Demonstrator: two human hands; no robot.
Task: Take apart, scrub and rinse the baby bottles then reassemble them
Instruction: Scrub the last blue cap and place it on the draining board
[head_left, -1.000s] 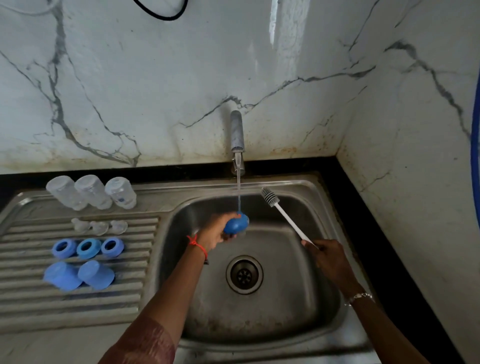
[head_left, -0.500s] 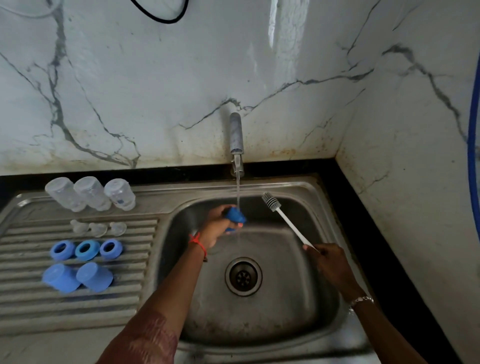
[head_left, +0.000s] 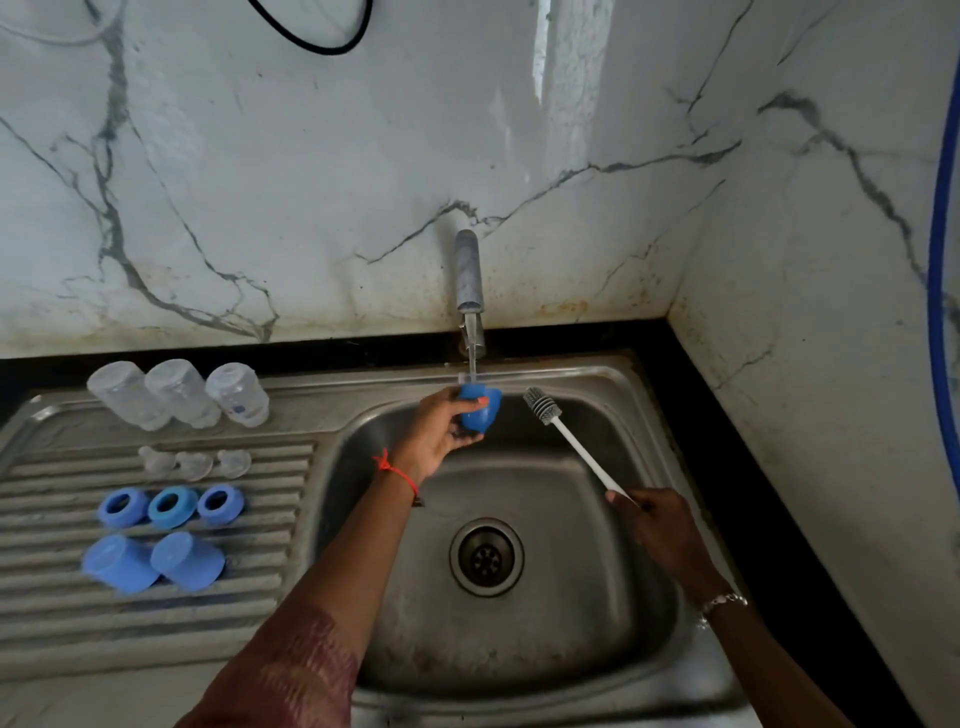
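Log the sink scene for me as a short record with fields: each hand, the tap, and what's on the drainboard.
Left hand: grips blue cap under the water stream
Right hand: holds bottle brush by its handle, bristles clear of the cap
Tap: running
Drainboard: three clear bottles, three nipples, three blue rings, two more caps

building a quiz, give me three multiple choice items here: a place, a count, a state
1. The left hand holds the blue cap: A under the tap stream B on the floor C in a cupboard
2. How many blue rings lie on the drainboard? A two B three C five
3. The right hand is: A empty B scrubbing a bottle C gripping the brush
Answers: A, water falls onto it; B, one row of three; C, it clasps the handle.
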